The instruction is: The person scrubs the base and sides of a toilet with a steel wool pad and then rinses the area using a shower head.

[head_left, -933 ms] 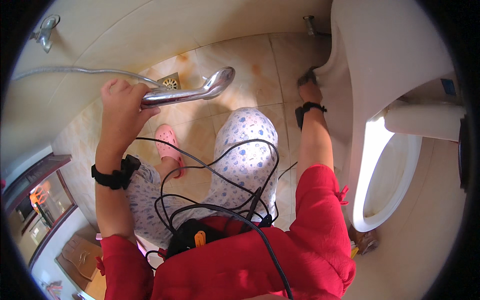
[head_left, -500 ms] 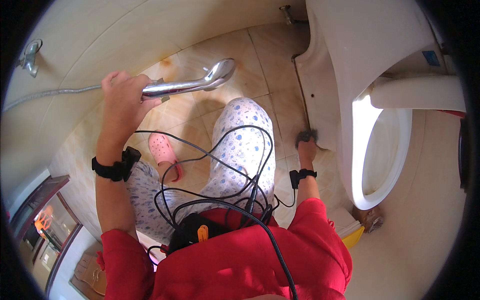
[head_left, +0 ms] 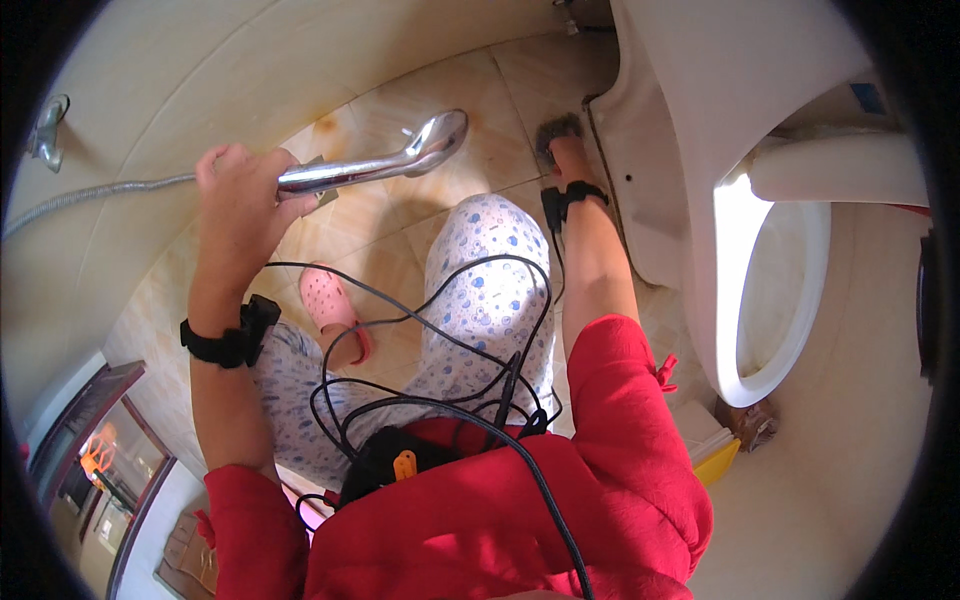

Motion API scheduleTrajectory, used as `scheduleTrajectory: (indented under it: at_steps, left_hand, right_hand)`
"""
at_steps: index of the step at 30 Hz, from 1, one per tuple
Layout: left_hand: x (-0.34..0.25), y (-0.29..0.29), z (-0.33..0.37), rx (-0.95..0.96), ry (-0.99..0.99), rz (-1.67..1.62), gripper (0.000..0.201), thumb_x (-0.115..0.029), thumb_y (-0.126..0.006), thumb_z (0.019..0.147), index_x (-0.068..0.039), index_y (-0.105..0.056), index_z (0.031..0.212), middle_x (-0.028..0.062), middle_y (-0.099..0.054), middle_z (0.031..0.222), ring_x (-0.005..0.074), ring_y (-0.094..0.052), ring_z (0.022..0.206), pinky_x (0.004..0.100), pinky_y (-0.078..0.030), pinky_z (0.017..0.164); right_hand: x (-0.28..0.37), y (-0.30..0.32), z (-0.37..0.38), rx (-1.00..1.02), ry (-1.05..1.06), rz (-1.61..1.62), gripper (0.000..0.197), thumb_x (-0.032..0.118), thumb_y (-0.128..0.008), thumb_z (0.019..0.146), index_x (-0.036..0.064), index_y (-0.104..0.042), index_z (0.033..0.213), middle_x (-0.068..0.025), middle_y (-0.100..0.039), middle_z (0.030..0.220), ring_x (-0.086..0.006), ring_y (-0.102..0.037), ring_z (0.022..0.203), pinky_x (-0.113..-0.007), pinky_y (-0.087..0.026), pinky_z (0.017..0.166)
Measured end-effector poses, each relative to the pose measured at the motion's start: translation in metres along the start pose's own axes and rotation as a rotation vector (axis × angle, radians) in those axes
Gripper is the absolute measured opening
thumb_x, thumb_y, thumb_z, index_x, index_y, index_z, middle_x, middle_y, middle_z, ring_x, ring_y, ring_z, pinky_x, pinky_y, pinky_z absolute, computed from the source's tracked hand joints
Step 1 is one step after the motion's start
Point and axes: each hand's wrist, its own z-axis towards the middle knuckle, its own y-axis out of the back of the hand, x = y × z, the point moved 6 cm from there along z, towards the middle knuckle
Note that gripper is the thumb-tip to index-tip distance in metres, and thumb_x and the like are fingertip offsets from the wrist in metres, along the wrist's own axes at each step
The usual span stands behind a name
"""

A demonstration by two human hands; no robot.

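Chrome shower head (head_left: 372,171), left, was gripped by the left hand (head_left: 243,197); dark scrubber (head_left: 556,128), far right beside the toilet (head_left: 650,190), was held by the right hand (head_left: 570,158); even pressure was judged best.

Shower head (head_left: 378,168): polished metal look, smooth, mirror-glossy
Hose (head_left: 100,192): ribbed, metallic, duller
Scrubber (head_left: 557,128): rough, matt; metal or plastic unclear
Tap (head_left: 47,137): metallic, softly shiny
Toilet (head_left: 708,240): glazed ceramic look, smooth, glossy
Floor (head_left: 440,90): smooth tile, light sheen
Clog (head_left: 322,293): matt plastic or rubber
Trousers (head_left: 488,235): matt cloth
Shirt (head_left: 490,515): creased matt cloth
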Motion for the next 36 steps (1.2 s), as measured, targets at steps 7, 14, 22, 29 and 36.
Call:
scheduleTrajectory:
  at_steps: [7, 14, 22, 29, 36]
  left_hand:
    - [0.010, 0.003, -0.015, 0.048, 0.024, -0.007, 0.030, -0.020, -0.071, 0.062, -0.008, -0.059, 0.086, 0.0053, -0.055, 0.072, 0.0243, -0.050, 0.078, 0.0407, -0.029, 0.089]
    - [0.012, 0.017, -0.023, 0.023, 0.019, -0.007, 0.031, -0.018, -0.072, 0.059, -0.008, -0.058, 0.085, 0.0052, -0.057, 0.074, 0.0246, -0.051, 0.079, 0.0408, -0.029, 0.090]
    - [0.027, 0.011, 0.014, 0.062, 0.049, -0.052, 0.032, -0.019, -0.073, 0.059, -0.009, -0.060, 0.087, 0.0049, -0.059, 0.076, 0.0252, -0.052, 0.082, 0.0409, -0.030, 0.090]
    - [0.060, 0.034, 0.027, 0.033, 0.138, -0.052, 0.029, -0.024, -0.071, 0.063, -0.009, -0.062, 0.086, 0.0061, -0.059, 0.073, 0.0264, -0.052, 0.078, 0.0392, -0.032, 0.084]
    - [0.062, 0.066, 0.021, -0.072, 0.252, -0.030, 0.022, -0.024, -0.070, 0.062, -0.009, -0.060, 0.074, 0.0068, -0.057, 0.064, 0.0252, -0.051, 0.073, 0.0395, -0.033, 0.081]
  right_hand:
    - [-0.023, 0.018, -0.148, -0.424, -0.607, 0.642, 0.052, 0.023, -0.053, 0.074, 0.0063, -0.045, 0.123, -0.0247, -0.054, 0.110, -0.0395, -0.052, 0.101, -0.046, -0.043, 0.084]
    - [-0.120, -0.093, -0.251, 0.116, -0.592, 0.113, 0.036, 0.016, -0.065, 0.064, 0.0045, -0.059, 0.097, -0.0188, -0.061, 0.098, -0.0343, -0.057, 0.092, -0.040, -0.046, 0.078]
    - [0.008, 0.008, -0.010, -0.339, 0.042, -0.117, 0.012, 0.013, -0.058, 0.071, 0.0034, -0.064, 0.072, -0.0198, -0.062, 0.081, -0.0361, -0.060, 0.071, -0.042, -0.049, 0.064]
    - [0.112, 0.121, 0.011, -0.124, -0.174, 1.326, 0.048, 0.010, -0.055, 0.069, -0.0002, -0.049, 0.115, -0.0116, -0.059, 0.079, -0.0204, -0.056, 0.057, -0.031, -0.048, 0.044]
    - [0.041, 0.128, -0.145, -0.294, -0.396, 0.475, 0.044, 0.015, -0.055, 0.072, -0.0034, -0.049, 0.111, -0.0270, -0.058, 0.096, -0.0406, -0.056, 0.092, -0.044, -0.048, 0.075]
